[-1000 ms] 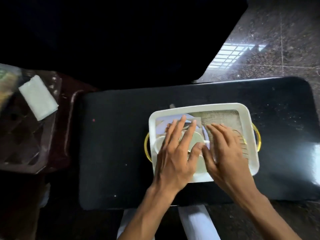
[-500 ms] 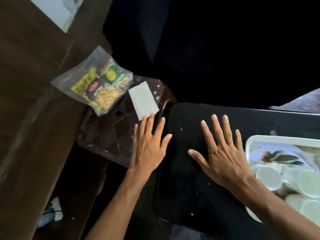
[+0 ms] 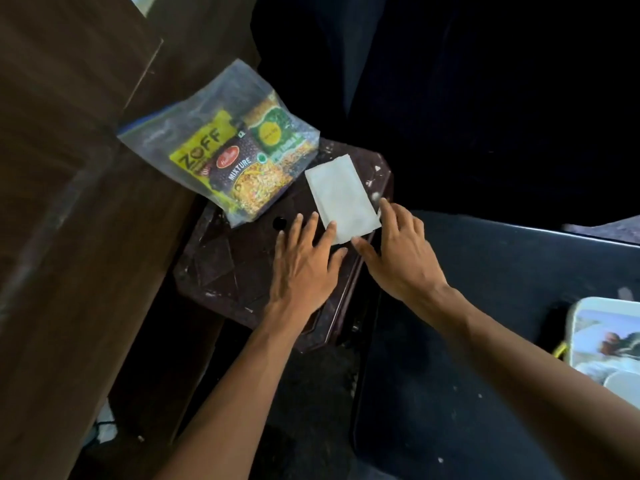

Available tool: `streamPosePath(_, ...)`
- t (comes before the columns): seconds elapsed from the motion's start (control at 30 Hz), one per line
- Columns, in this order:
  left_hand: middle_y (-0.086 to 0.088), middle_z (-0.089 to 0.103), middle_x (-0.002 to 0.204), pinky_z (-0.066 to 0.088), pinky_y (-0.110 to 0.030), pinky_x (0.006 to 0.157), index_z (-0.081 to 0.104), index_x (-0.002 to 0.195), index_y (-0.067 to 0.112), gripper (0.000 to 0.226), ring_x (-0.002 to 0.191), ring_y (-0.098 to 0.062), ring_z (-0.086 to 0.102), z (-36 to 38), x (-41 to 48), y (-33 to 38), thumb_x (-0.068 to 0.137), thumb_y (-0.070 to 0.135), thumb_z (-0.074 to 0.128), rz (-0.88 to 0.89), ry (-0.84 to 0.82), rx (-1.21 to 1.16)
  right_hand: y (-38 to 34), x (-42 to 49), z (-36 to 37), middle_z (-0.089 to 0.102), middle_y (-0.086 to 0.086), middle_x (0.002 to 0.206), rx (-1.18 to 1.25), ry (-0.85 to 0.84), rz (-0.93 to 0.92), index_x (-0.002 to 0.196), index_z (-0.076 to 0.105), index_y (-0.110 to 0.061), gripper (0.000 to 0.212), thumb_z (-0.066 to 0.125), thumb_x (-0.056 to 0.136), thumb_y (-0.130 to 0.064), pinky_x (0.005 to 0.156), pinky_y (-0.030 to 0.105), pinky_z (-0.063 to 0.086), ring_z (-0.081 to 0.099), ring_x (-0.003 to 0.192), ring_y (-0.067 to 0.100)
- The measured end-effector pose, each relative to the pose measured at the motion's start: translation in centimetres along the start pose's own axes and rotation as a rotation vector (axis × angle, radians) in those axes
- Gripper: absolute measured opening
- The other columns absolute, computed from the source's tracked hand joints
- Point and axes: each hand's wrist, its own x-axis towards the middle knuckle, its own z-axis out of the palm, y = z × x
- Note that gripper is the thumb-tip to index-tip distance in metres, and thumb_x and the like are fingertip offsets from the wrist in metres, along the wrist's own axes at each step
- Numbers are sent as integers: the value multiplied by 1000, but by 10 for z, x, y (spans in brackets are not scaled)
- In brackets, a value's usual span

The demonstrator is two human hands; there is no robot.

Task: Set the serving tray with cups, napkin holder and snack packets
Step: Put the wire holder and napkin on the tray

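A white folded stack of napkins lies on a dark brown plastic stool. My left hand is flat with fingers apart, its fingertips touching the stack's near left edge. My right hand reaches the stack's near right corner, fingers spread, thumb under the near edge. A clear bag of snack packets rests at the stool's far left. The white serving tray with white cups shows at the right edge.
The tray sits on a black table to the right of the stool. A brown wooden surface rises on the left. The far background is dark. A gap of floor lies between stool and table.
Both hands left the tray and cups, swung left over the black table and now reach the napkin stack on the stool. The view turned left with them.
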Motion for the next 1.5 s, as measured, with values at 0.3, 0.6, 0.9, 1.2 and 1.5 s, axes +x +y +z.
streamPosePath(0.3, -6, 33, 166, 22, -57, 124, 41, 153, 20, 55, 157, -29, 20, 8, -6, 3, 106, 47, 36, 32, 14, -94, 6, 25, 24, 64, -1, 94, 391, 67, 265, 117, 60, -8, 36, 52, 99, -39, 58, 22, 41, 62, 84, 15)
streamPosePath(0.6, -6, 50, 155, 32, -51, 120, 51, 147, 17, 51, 150, -27, 36, 5, -31, 24, 105, 44, 41, 34, 72, -218, 13, 1, 17, 71, -1, 104, 740, 81, 350, 107, 63, -16, 22, 57, 99, -35, 80, 35, 61, 70, 89, 14)
streamPosePath(0.9, 4, 73, 127, 52, -41, 107, 37, 154, 26, 72, 120, -12, 68, -10, -43, 83, 92, 44, 69, -501, -19, -1624, 49, -83, -26, 75, 4, 107, 1056, -80, 215, 107, 64, -12, 19, 58, 99, -28, 86, 33, 60, 74, 98, 18)
streamPosePath(1.2, 8, 80, 104, 60, -30, 86, 67, 119, 28, 33, 98, -8, 76, 3, -58, 156, 89, 20, 77, -427, -43, -1447, 123, -154, -50, 77, -1, 94, 969, 104, 415, 101, 67, -27, 7, 65, 95, -29, 81, 47, 60, 73, 88, 21)
streamPosePath(1.5, 16, 79, 90, 55, -12, 67, 71, 103, 35, 27, 82, -2, 75, 2, -57, 238, 86, 17, 79, -90, -75, -1182, 202, -213, -93, 71, -13, 85, 693, 374, 345, 98, 67, -19, 9, 70, 90, -16, 62, 11, 49, 65, 71, -1)
